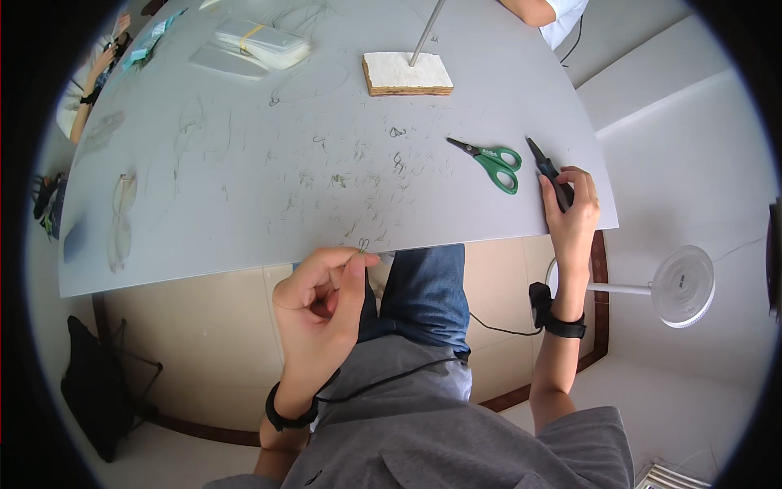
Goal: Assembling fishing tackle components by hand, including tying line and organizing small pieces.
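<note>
The left hand (322, 297) pinches a thin wire loop (362, 244) at the grey table (244, 187) edge. The right hand (573, 216) curls its fingers around dark pliers (551, 175), green scissors (493, 160) just beside them. Tan floor tiles (204, 342) lie below.

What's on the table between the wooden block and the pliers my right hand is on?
In the head view, the green-handled scissors lie between the wooden block and the dark pliers under the right hand, with scattered wire scraps around.
</note>
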